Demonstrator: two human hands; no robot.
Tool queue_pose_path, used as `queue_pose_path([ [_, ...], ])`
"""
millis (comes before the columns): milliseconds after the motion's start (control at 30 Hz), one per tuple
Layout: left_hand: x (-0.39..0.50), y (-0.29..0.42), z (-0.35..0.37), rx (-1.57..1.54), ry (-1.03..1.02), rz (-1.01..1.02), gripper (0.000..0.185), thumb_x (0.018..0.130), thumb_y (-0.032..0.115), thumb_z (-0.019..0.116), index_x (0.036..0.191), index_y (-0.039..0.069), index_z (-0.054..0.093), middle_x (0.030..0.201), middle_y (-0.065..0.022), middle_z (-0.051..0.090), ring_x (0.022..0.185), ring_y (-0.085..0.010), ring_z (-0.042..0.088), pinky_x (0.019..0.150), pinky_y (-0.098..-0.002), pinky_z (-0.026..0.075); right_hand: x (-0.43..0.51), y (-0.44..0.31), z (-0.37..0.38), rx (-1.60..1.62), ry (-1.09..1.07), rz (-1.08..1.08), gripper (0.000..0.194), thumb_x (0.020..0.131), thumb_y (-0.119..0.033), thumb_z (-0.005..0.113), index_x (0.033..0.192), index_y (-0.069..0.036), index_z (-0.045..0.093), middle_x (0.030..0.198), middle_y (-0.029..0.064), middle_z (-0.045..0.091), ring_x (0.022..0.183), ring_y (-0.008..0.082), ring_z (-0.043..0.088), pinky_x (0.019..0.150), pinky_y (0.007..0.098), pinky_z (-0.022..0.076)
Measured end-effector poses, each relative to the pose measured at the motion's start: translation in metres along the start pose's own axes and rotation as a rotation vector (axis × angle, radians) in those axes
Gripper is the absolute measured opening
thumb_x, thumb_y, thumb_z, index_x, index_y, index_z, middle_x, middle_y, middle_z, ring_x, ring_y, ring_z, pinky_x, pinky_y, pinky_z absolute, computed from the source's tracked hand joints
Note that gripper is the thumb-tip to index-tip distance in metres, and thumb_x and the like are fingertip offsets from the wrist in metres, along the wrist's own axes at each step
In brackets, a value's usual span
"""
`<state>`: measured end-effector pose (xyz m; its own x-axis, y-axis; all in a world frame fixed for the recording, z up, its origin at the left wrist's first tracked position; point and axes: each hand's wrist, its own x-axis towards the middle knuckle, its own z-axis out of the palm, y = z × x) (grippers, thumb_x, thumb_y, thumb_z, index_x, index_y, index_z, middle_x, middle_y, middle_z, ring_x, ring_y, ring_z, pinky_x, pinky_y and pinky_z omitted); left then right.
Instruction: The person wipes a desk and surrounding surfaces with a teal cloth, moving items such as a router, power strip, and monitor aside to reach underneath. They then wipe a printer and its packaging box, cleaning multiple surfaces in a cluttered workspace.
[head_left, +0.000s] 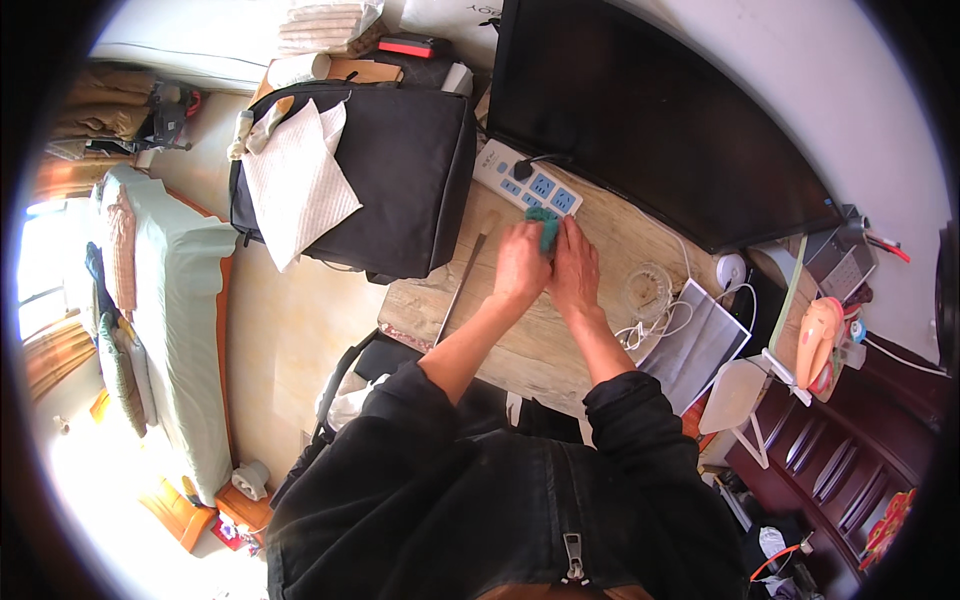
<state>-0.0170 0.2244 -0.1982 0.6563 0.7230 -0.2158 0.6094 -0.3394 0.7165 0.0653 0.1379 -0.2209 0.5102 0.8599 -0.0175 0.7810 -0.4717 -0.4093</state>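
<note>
My left hand (523, 259) and my right hand (575, 262) meet side by side over the wooden desk. Between their fingers is a bunched green cloth-like piece (547, 229), its exact kind unclear; both hands seem to grip it. Just beyond the fingertips lies a white power strip (525, 178) with blue sockets and one black plug (523, 169) in it. To the left of my left hand a thin rod with a pale brush-like tip (471, 270) lies slanting across the desk. A round glass ashtray (648, 289) stands to the right of my right hand.
A black bag (405, 172) with white cloths (300, 187) on it stands at the left. Behind the strip rises a large dark monitor (660, 112). White cables (660, 324) and a printed sheet (694, 345) lie at the right, near a small white stand (733, 396).
</note>
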Motion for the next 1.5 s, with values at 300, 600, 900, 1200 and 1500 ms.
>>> queue_pose_path([
  [300,0.085,-0.015,-0.009,0.155,0.548,-0.029,0.063,0.076,-0.011,0.060,0.137,-0.006,0.045,0.146,-0.0254,0.044,0.127,-0.0434,0.046,0.108,-0.0499,0.039,-0.005,0.005,0.002,-0.054,-0.126,0.047,0.063,0.087,-0.004,0.056,0.149,-0.004,0.042,0.155,0.0138,0.041,0.131,0.0292,0.051,0.106,0.0462,0.0386],
  [600,0.021,0.024,0.011,0.126,0.252,0.107,0.045,0.082,0.005,0.060,0.125,-0.006,0.055,0.120,-0.0201,0.055,0.110,-0.0401,0.051,0.095,-0.0477,0.046,-0.006,0.017,-0.011,0.151,-0.138,0.046,0.070,0.080,0.009,0.055,0.148,-0.007,0.045,0.156,0.0175,0.039,0.132,0.0332,0.051,0.103,0.0423,0.0449],
  [900,0.042,0.029,0.025,0.396,0.150,0.256,0.045,0.070,0.008,0.072,0.114,0.006,0.064,0.112,-0.0098,0.059,0.105,-0.0323,0.054,0.086,-0.0445,0.046,-0.032,0.031,0.032,1.003,-0.017,0.257,0.069,0.086,0.015,0.040,0.150,-0.010,0.042,0.143,0.0132,0.053,0.130,0.0237,0.054,0.104,0.0340,0.0441],
  [1200,0.018,-0.001,0.005,0.302,0.159,0.453,0.049,0.076,-0.002,0.060,0.124,0.007,0.065,0.130,-0.0069,0.059,0.116,-0.0299,0.053,0.094,-0.0425,0.045,-0.080,-0.007,0.002,0.255,0.015,-0.253,0.040,0.080,-0.003,0.063,0.120,-0.008,0.064,0.125,0.0129,0.060,0.121,0.0326,0.054,0.103,0.0475,0.0425],
  [1500,0.002,-0.027,-0.035,0.169,0.351,0.334,0.056,0.072,-0.012,0.056,0.127,0.002,0.059,0.129,-0.0151,0.057,0.116,-0.0368,0.051,0.098,-0.0453,0.044,-0.092,0.052,-0.025,-0.039,0.023,-0.115,0.022,0.088,-0.012,0.065,0.110,-0.011,0.062,0.106,0.0078,0.062,0.105,0.0288,0.058,0.091,0.0461,0.0416],
])
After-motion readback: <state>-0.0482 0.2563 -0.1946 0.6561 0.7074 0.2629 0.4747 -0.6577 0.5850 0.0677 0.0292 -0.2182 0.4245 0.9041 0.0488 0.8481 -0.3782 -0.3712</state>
